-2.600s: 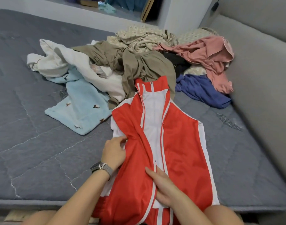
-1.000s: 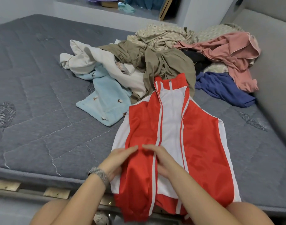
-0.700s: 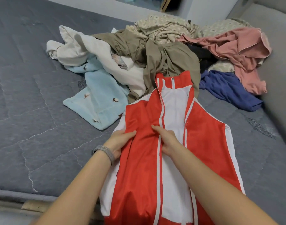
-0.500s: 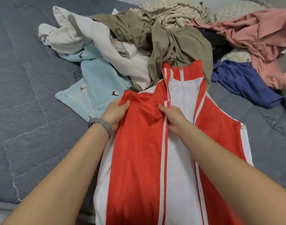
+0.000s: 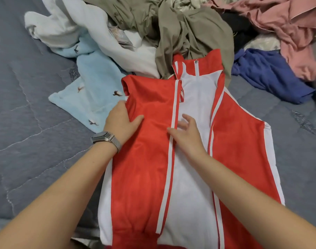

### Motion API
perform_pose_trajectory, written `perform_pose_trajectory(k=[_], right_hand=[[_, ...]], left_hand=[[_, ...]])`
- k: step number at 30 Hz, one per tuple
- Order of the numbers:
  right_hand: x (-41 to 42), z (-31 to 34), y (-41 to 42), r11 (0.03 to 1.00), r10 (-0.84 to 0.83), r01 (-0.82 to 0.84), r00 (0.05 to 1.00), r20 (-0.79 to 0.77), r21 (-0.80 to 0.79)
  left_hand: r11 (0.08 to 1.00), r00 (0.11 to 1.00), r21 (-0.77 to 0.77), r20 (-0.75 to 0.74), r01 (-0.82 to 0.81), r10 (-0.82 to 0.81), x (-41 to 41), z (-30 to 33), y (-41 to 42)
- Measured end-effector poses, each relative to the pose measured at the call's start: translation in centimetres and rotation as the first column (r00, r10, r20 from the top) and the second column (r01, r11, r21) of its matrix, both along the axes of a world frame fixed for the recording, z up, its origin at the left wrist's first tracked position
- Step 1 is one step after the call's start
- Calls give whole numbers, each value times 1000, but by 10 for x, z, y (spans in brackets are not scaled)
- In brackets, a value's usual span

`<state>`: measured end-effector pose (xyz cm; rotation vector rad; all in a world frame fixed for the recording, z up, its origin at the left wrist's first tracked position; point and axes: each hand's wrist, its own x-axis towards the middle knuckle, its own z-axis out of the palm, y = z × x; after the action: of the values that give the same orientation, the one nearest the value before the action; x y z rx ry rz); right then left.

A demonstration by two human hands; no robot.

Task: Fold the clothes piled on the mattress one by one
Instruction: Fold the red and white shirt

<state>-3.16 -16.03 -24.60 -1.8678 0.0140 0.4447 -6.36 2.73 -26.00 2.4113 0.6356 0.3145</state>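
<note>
Forearms are reaching in from the near edge, both over the red-and-white zip-up track jacket (image 5: 193, 177), which is lying flat on the grey quilted mattress (image 5: 28, 150) with its long axis running straight away from the person, collar at the far end. The left hand (image 5: 120, 121) is gripping the jacket's folded left edge, thumb on top. The right hand (image 5: 186, 134) is resting on the white centre panel, fingers loosely spread and holding nothing. Bare mattress is lying open to the left and right. Beyond the collar, the pile of unfolded clothes (image 5: 180, 29) is crowding the far end, touching it.
</note>
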Motion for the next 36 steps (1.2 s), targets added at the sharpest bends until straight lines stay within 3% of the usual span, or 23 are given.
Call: perform_pose_trajectory(k=[4, 6, 9, 11, 15, 20, 22, 24, 26, 28, 30, 33, 36], right_hand=[[-84, 14, -36, 997, 47, -27, 959, -280, 75], [-120, 17, -43, 993, 91, -68, 959, -267, 95], [-156, 11, -40, 984, 153, -135, 976, -155, 120], [-174, 3, -38, 980, 186, -178, 978, -90, 93], [-205, -6, -37, 949, 295, -295, 955, -16, -107], [-207, 5, -60, 946, 303, -292, 951, 67, -140], [-197, 12, -85, 966, 231, -206, 960, 160, -155], [-182, 14, -125, 960, 102, -2, 934, 341, -279], [-162, 14, -172, 850, -4, 261, 872, 489, -458], [-145, 11, -217, 686, -172, 365, 922, 347, -630], [-135, 3, -249, 596, -247, 258, 960, 132, -761], [-134, -6, -256, 639, -189, 165, 981, 54, -751], [-136, -9, -248, 672, -198, 178, 978, 57, -719]], left_hand=[[997, 954, -75, -296, 26, -47, -52, 9, 1], [973, 928, -230, -365, -6, -80, -78, 13, 6], [836, 896, -541, -410, -90, -169, -119, 18, 4], [802, 886, -588, -421, -102, -196, -143, 18, 1], [875, 864, -482, -460, -52, -202, -175, 7, -3], [976, 878, -218, -463, 17, -119, -183, 6, -17], [991, 864, -133, -495, 36, -97, -181, 10, -23], [995, 871, -96, -488, 14, -60, -180, 10, -27], [996, 877, -76, -480, -37, -4, -178, 10, -33], [997, 871, -37, -489, -74, 46, -177, 11, -39], [999, 829, -19, -559, -51, 32, -174, 18, -45], [998, 737, -64, -673, 29, -65, -172, 23, -54], [988, 758, -143, -636, 63, -140, -174, 22, -59]])
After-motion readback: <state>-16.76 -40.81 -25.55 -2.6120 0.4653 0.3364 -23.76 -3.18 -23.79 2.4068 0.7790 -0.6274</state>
